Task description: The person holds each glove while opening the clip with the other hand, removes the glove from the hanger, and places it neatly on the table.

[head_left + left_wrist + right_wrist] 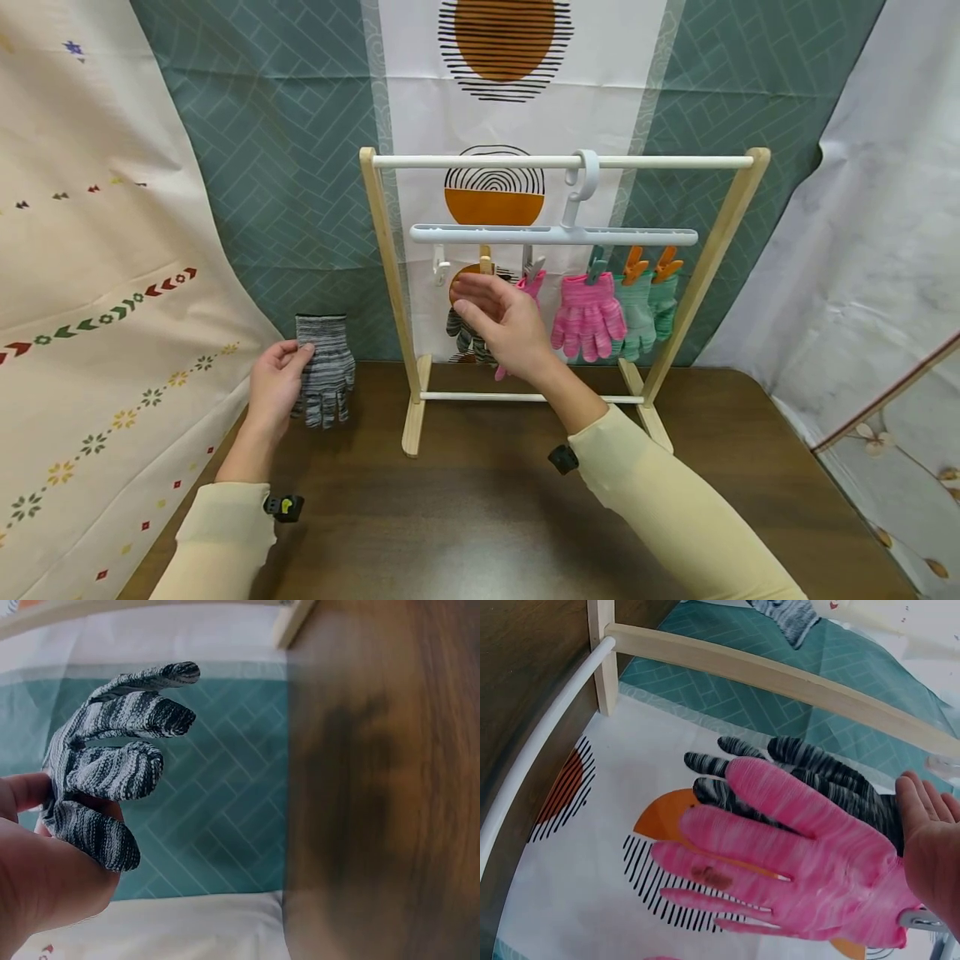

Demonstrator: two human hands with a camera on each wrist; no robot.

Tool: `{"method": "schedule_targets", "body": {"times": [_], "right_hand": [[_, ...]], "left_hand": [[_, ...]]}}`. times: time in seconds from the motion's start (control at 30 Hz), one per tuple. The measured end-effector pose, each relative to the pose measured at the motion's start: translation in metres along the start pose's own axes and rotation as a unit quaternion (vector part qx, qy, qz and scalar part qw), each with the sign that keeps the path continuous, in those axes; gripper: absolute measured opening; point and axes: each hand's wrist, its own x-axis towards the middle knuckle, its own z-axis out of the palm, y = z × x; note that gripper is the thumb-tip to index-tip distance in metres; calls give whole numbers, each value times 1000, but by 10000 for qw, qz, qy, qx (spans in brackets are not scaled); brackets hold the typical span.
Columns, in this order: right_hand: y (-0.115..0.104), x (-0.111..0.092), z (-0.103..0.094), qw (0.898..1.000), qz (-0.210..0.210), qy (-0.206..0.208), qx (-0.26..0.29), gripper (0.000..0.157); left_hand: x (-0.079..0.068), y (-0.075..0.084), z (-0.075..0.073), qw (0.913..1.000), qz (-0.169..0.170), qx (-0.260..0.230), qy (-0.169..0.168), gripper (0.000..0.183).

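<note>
My left hand [273,383] pinches a grey-and-black knit glove [327,358] near its cuff, left of the rack, with the glove's fingers hanging down. In the left wrist view that glove [112,716] spreads its fingers over the hand. My right hand [513,329] is raised with fingers extended by a beige clothespin [486,258]. A second grey-and-black glove [825,784] hangs there, partly hidden by the hand in the head view. Beside it a pink glove [817,862] hangs from a grey clothespin [531,265]. The white clothespin [440,267] at the left end holds nothing.
A white hanger [487,235] hooks over the top bar of a wooden rack [390,258] on the brown table [465,517]. Farther right hang another pink glove [588,317] and two green gloves [636,312], under teal and orange clothespins. Patterned cloths [277,125] surround the table.
</note>
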Motion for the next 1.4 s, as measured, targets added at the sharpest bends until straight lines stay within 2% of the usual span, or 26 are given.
{"method": "schedule_targets", "body": {"times": [0.2, 0.43, 1.07, 1.4], "right_hand": [[-3, -6, -3, 9998, -120, -69, -128, 42], [-5, -15, -8, 9997, -126, -169, -128, 42], [-4, -41, -21, 9957, -331, -237, -827, 42], [-3, -50, -30, 9940, -423, -137, -997, 43]], "left_hand": [[9, -11, -8, 9997, -5, 231, -125, 45], [12, -20, -16, 9957, -148, 763, -508, 59], [26, -55, -31, 9851, -210, 1547, -723, 55], [33, -71, -40, 9753, -522, 1905, -991, 58]]}}
